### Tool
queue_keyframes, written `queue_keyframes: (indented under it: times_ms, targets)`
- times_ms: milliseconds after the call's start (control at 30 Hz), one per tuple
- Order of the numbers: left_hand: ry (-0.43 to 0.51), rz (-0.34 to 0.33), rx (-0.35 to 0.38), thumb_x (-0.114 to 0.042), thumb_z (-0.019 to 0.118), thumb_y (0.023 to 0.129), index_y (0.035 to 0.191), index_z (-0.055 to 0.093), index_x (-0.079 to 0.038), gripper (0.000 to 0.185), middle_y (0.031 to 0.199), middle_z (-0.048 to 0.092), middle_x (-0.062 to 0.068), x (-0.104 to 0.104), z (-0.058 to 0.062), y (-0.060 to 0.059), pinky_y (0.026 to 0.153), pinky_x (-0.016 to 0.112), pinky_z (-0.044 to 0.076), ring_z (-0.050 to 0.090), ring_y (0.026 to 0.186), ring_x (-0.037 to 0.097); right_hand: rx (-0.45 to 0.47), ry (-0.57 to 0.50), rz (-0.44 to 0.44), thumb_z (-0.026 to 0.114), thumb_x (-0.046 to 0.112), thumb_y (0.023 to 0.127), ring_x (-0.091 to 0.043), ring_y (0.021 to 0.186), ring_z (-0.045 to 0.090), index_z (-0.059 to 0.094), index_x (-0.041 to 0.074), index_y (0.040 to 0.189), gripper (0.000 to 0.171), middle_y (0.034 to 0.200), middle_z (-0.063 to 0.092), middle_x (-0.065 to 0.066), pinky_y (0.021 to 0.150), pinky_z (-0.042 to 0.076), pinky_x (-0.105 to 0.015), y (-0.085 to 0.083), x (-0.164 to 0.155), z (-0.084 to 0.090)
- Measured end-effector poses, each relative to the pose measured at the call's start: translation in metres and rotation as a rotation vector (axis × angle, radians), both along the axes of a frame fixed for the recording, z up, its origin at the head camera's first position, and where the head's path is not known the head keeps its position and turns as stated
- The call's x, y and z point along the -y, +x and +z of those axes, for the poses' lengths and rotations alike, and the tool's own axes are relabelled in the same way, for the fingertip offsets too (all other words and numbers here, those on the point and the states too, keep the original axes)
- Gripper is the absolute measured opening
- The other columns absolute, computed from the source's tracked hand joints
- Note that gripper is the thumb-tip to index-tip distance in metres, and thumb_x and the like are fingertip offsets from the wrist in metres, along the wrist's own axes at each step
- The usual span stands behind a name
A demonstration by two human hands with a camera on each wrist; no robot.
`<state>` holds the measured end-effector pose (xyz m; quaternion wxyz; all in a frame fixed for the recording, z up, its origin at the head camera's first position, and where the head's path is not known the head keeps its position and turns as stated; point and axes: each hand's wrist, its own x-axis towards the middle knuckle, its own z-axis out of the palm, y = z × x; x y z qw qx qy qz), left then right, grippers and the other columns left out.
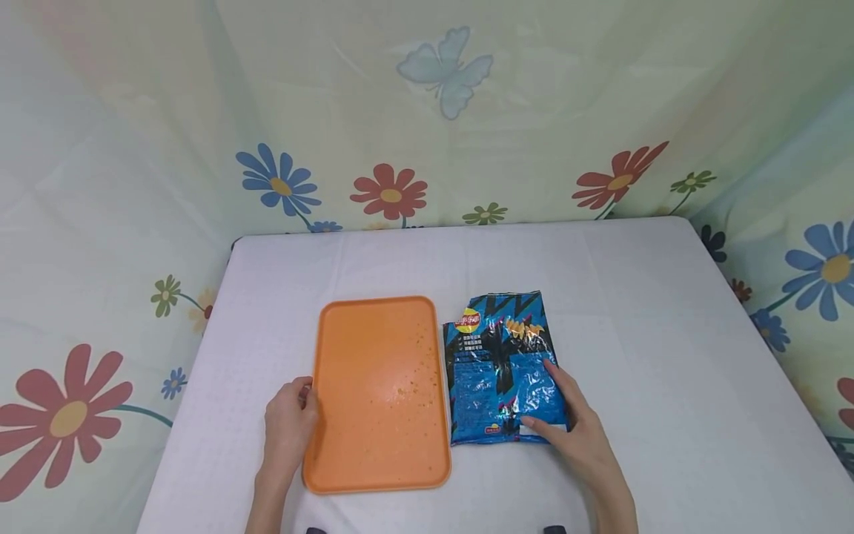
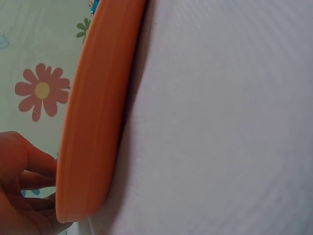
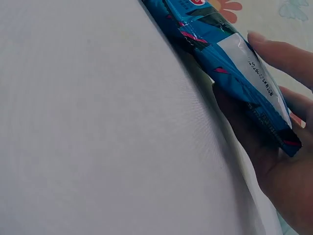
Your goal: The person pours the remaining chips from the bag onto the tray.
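Note:
An orange tray [image 1: 380, 386] lies flat on the white table, with crumbs [image 1: 422, 340] scattered on its right half. My left hand [image 1: 293, 415] grips the tray's left rim near the front; in the left wrist view its curled fingers [image 2: 22, 181] sit against the tray rim [image 2: 93, 122]. A blue crinkled chip bag [image 1: 497, 363] lies just right of the tray. My right hand [image 1: 563, 408] pinches the bag's near right corner. In the right wrist view that corner of the bag [image 3: 220, 44] is raised off the cloth, with the right hand [image 3: 293, 186] under and over it.
The white cloth-covered table [image 1: 667, 371] stretches bare to the right and back. A pale floral curtain [image 1: 390, 193] closes in the back and both sides. Table edges run close on the left [image 1: 193, 386] and far right.

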<state>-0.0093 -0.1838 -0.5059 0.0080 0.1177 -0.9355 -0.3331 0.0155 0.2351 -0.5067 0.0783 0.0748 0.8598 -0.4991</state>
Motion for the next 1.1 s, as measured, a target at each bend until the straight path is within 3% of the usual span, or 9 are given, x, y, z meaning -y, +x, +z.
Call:
queue_keyframes:
  times_ms: [367, 633, 900, 967, 1100]
  targets:
    - [0.003, -0.003, -0.026, 0.002, 0.060, 0.096, 0.114, 0.069, 0.009, 0.021, 0.089, 0.068, 0.016, -0.001, 0.000, 0.000, 0.064, 0.028, 0.050, 0.066, 0.077, 0.024, -0.001, -0.041, -0.027, 0.079, 0.027, 0.092, -0.046, 0.153, 0.024, 0.044, 0.025, 0.155, 0.072, 0.166, 0.032, -0.016, 0.117, 0.029, -0.063, -0.001, 0.002, -0.003]
    - [0.015, 0.006, -0.010, 0.002, 0.059, 0.097, 0.115, 0.068, 0.009, 0.022, 0.089, 0.067, 0.016, -0.001, 0.002, 0.001, 0.062, 0.025, 0.047, 0.062, 0.076, 0.022, -0.007, 0.002, -0.076, 0.077, 0.024, 0.093, -0.047, 0.153, 0.025, 0.048, 0.023, 0.153, 0.067, 0.165, 0.034, -0.019, 0.114, 0.031, -0.066, -0.001, 0.004, 0.001]
    - [0.025, 0.008, -0.011, 0.003, 0.060, 0.096, 0.116, 0.068, 0.009, 0.022, 0.089, 0.067, 0.016, -0.002, 0.001, 0.001, 0.061, 0.023, 0.047, 0.061, 0.075, 0.021, -0.063, 0.043, -0.061, 0.077, 0.023, 0.094, -0.050, 0.149, 0.032, 0.054, 0.022, 0.148, 0.059, 0.160, 0.041, -0.021, 0.111, 0.035, -0.065, -0.001, 0.003, 0.004]
    - [0.023, 0.005, -0.014, 0.003, 0.060, 0.096, 0.114, 0.069, 0.009, 0.021, 0.089, 0.067, 0.016, -0.002, 0.001, 0.001, 0.061, 0.023, 0.047, 0.061, 0.075, 0.021, -0.088, 0.064, -0.061, 0.077, 0.023, 0.094, -0.048, 0.148, 0.035, 0.055, 0.023, 0.147, 0.058, 0.158, 0.044, -0.019, 0.112, 0.038, -0.055, 0.000, 0.002, 0.005]
    - [0.022, 0.006, -0.023, 0.004, 0.060, 0.096, 0.106, 0.069, 0.009, 0.015, 0.089, 0.067, 0.017, -0.001, 0.001, 0.001, 0.062, 0.024, 0.049, 0.063, 0.075, 0.022, -0.166, 0.080, -0.055, 0.078, 0.017, 0.093, -0.045, 0.145, 0.041, 0.059, 0.022, 0.144, 0.055, 0.152, 0.052, -0.016, 0.107, 0.038, -0.015, 0.001, 0.001, 0.008]
